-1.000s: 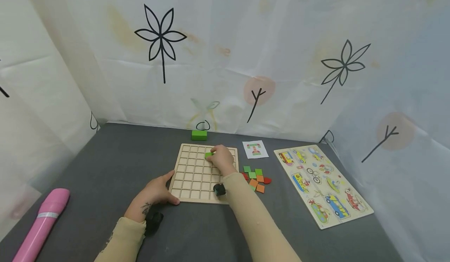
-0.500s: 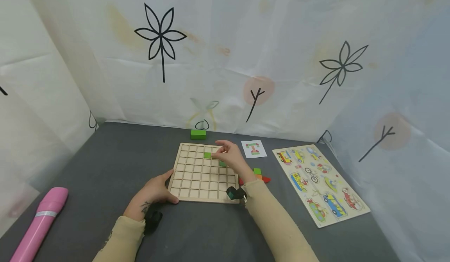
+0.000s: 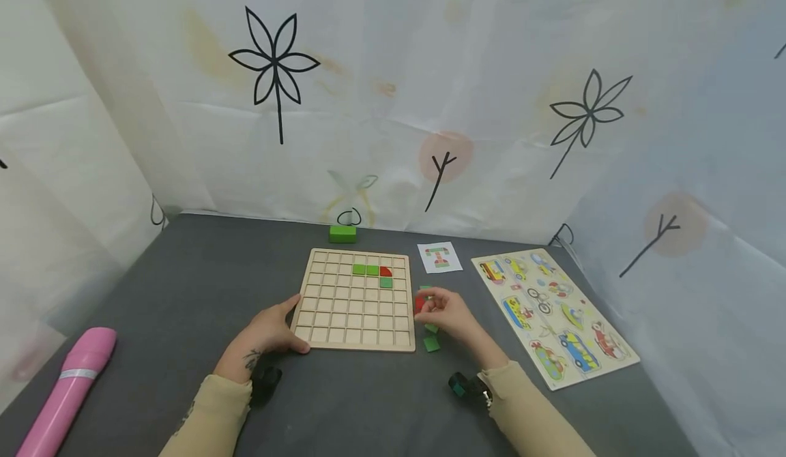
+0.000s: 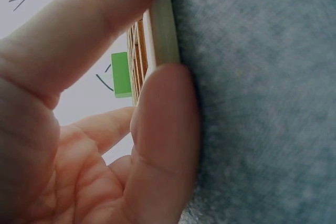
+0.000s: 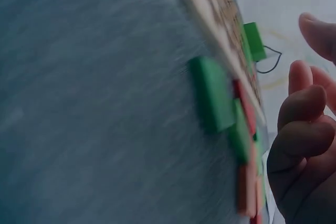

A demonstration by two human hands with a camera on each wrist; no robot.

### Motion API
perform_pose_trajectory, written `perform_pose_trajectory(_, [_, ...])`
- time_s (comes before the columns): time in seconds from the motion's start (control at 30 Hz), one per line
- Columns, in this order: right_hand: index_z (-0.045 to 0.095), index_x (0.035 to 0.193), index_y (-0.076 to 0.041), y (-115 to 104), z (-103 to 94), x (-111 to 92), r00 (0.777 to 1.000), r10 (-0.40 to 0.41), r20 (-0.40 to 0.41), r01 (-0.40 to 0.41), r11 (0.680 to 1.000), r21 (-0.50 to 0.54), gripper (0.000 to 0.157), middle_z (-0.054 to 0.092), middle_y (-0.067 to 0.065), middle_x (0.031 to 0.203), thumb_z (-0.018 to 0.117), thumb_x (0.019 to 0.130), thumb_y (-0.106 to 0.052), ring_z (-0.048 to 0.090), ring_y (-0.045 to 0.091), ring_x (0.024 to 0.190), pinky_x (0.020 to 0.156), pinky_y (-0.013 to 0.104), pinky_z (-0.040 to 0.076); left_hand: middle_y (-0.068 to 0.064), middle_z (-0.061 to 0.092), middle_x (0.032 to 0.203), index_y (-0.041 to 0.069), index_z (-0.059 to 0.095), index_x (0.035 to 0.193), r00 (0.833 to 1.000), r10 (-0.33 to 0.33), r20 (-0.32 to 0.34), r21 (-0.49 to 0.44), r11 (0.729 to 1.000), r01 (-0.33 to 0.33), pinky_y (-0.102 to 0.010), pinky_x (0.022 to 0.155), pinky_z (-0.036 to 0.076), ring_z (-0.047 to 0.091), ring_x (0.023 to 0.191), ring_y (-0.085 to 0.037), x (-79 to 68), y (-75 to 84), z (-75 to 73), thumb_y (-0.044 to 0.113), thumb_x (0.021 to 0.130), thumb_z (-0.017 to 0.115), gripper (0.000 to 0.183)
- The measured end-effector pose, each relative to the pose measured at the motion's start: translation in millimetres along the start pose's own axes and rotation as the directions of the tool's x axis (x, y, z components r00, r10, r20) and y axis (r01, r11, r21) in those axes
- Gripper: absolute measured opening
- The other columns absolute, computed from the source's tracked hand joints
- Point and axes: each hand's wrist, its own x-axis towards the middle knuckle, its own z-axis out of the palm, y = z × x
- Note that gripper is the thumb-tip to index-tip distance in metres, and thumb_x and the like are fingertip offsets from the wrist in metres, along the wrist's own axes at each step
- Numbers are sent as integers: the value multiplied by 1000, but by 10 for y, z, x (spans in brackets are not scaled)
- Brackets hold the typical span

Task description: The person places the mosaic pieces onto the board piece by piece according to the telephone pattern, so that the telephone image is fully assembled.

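Note:
A wooden grid board (image 3: 344, 320) lies on the dark table. Two light green squares (image 3: 365, 270), a red piece with a rounded side (image 3: 385, 271) and a darker green square (image 3: 385, 282) sit in its cells. My left hand (image 3: 270, 334) holds the board's near left corner between thumb and fingers. My right hand (image 3: 451, 317) hovers beside the board's right edge, over the loose pieces. Its fingers are loosely bent, with a gap to the thumb in the right wrist view. A red piece (image 3: 420, 304) shows by its fingertips; a green square (image 3: 432, 343) lies nearer me.
Beyond the board stands a green block (image 3: 342, 234). A pattern card (image 3: 439, 257) lies to its right. Farther right is a vehicle picture puzzle (image 3: 552, 317). A pink microphone (image 3: 76, 385) lies at the left. Orange pieces (image 5: 245, 187) show in the right wrist view.
My right hand has moved right and nearer me, off the board to the loose pieces. A second light green square and the red piece on the board are now uncovered. My left hand stays put.

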Motion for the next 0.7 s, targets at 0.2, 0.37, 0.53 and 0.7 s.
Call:
perform_pose_trajectory(0.2, [60, 110, 9, 218, -65, -223, 998, 1, 70, 8, 991, -135, 39, 55, 5, 66, 73, 75, -2, 45, 7, 56, 53, 22, 38, -30, 43, 133, 6, 22, 147, 1000, 11, 1, 10, 1000, -11, -33, 63, 42, 52, 74, -23, -1, -3, -10, 19, 52, 91, 118])
perform_pose_trajectory(0.37, [66, 104, 1, 295, -106, -308, 994, 25, 104, -1, 974, -226, 35, 51, -2, 60, 76, 71, -5, 43, 6, 54, 52, 22, 37, -30, 43, 132, 6, 21, 148, 1000, 3, 2, -2, 1000, -3, -32, 59, 42, 52, 69, -22, -4, 9, -13, 18, 52, 90, 118])
perform_pose_trajectory(0.53, [68, 104, 0, 274, -118, -337, 991, 65, 119, -31, 964, -264, 34, 50, -3, 59, 75, 70, -1, 42, 7, 54, 51, 21, 34, -30, 44, 131, 6, 21, 148, 1000, -5, 3, -17, 1000, 5, -31, 57, 42, 52, 65, -21, -12, 16, -13, 16, 52, 90, 118])
perform_pose_trajectory(0.7, [67, 101, 1, 263, -109, -337, 990, 89, 110, -55, 959, -279, 31, 49, -3, 58, 74, 70, 0, 41, 8, 54, 51, 22, 33, -27, 49, 125, 6, 21, 148, 1000, 4, 4, -28, 1000, -4, -31, 57, 42, 51, 64, -21, -16, 18, -10, 15, 53, 90, 118])
